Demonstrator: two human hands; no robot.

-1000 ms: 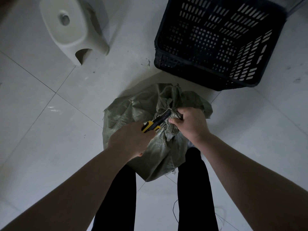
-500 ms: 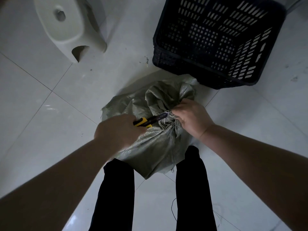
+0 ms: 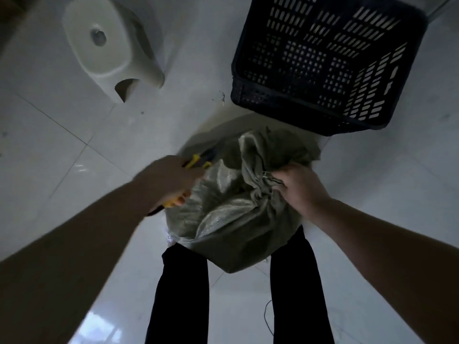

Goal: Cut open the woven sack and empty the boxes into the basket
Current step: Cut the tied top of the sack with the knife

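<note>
Hands, two: left hand (image 3: 171, 181) closed round one yellow-black utility knife (image 3: 198, 161); right hand (image 3: 299, 186) closed on tied neck of one woven sack (image 3: 236, 214), on floor between legs. One black basket (image 3: 320, 60) beyond sack. One stool (image 3: 104, 48).

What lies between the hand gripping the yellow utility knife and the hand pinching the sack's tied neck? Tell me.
In the head view, only the bulging grey-green woven sack spans the gap between left hand with knife and right hand.
</note>
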